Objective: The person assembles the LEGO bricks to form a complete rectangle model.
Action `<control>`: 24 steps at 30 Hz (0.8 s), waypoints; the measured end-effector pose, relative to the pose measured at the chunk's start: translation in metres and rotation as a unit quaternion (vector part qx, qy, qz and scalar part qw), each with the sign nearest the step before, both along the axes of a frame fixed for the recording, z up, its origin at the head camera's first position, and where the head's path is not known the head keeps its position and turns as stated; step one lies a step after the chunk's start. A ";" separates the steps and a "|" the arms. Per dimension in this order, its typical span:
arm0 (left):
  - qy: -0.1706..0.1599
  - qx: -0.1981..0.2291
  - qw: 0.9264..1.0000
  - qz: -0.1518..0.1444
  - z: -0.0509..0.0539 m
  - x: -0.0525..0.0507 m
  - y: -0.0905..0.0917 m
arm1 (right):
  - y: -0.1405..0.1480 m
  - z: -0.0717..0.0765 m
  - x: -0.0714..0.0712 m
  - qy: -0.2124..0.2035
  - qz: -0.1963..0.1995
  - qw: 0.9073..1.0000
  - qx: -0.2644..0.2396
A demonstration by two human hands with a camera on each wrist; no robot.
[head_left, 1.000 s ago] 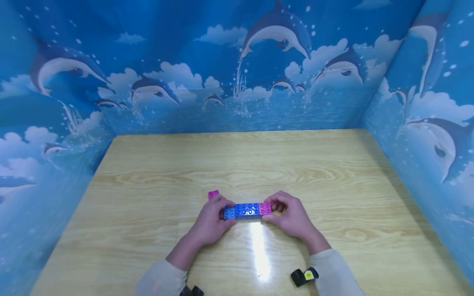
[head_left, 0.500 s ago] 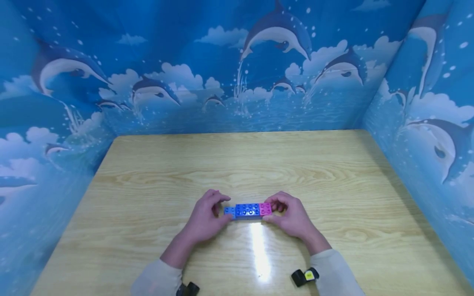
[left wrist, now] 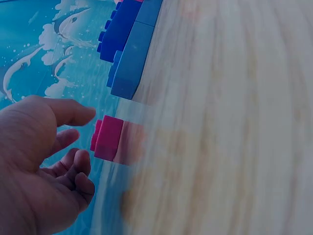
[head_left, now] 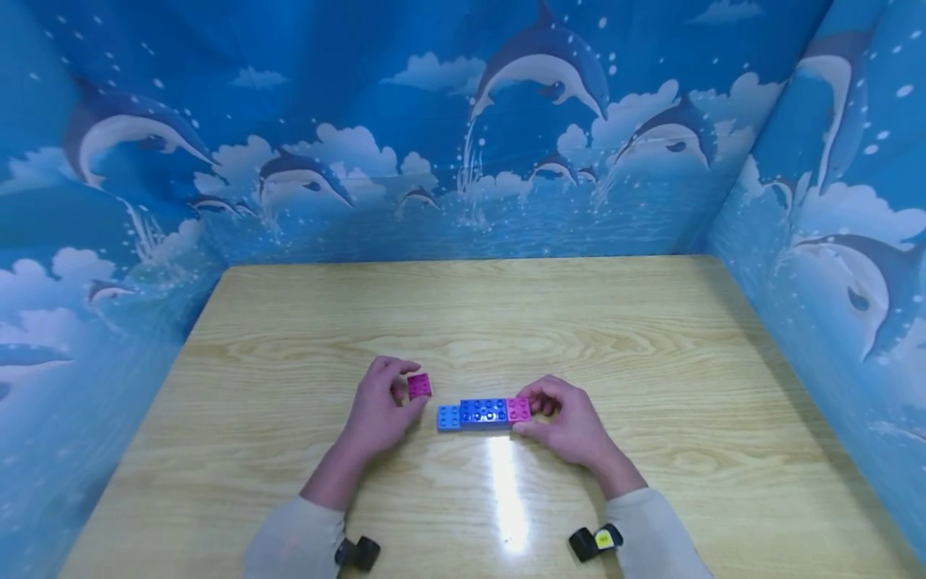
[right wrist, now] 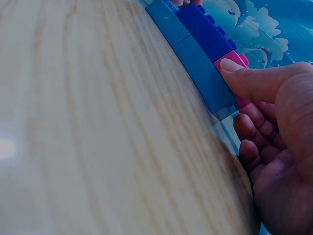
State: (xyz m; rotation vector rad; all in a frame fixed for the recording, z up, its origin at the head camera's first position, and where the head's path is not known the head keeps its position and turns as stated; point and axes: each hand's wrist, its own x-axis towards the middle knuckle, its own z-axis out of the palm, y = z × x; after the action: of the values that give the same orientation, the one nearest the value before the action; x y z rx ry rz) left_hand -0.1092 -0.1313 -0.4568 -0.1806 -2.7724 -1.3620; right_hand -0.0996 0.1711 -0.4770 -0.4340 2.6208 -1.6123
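A toy building-block row lies on the table. Its lower layer is light blue bricks (right wrist: pixel 194 66), with bare studs at the left end. On top sit a dark blue brick (head_left: pixel 483 411) and, at the right end, a pink brick (head_left: pixel 518 408). My right hand (head_left: pixel 571 418) pinches that pink brick between thumb and fingers. Left of the row lies a loose darker pink brick (head_left: pixel 419 386), studs up. Around it my left hand (head_left: pixel 379 410) is spread, thumb on the near side and fingers beyond; in the left wrist view the fingers look apart from the brick (left wrist: pixel 108 138).
The wood-grain table (head_left: pixel 615 322) carries the bricks, with a bright light reflection near its front. A blue dolphin-print curtain (head_left: pixel 347 161) stands along the back and both sides. Black wrist straps (head_left: pixel 595 541) sit at both sleeves.
My left hand has let go of the row's light blue end and moved left to the loose pink brick. My right hand stays on the row, which has hardly moved.
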 end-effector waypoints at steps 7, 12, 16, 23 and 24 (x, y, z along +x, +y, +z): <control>-0.015 -0.009 1.000 0.003 -0.004 -0.004 -0.003 | 0.000 -0.001 0.000 -0.011 -0.003 1.000 0.002; -0.017 -0.015 1.000 0.000 -0.006 -0.006 -0.003 | 0.000 -0.001 -0.001 -0.009 -0.003 1.000 0.001; -0.020 -0.022 1.000 -0.001 -0.008 -0.007 -0.003 | 0.000 -0.002 -0.002 -0.006 -0.002 1.000 -0.001; -0.021 -0.034 0.999 -0.005 -0.009 -0.008 -0.001 | 0.001 -0.003 -0.001 -0.005 -0.004 1.000 0.001; -0.022 -0.034 0.999 -0.004 -0.008 -0.008 -0.001 | 0.001 -0.002 -0.001 -0.006 -0.004 1.000 0.001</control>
State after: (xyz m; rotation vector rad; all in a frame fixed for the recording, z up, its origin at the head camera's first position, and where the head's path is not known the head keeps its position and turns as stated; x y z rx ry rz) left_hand -0.1167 -0.1323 -0.4652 -0.1679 -2.8589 -1.2905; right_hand -0.1008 0.1717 -0.4793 -0.4127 2.6185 -1.6108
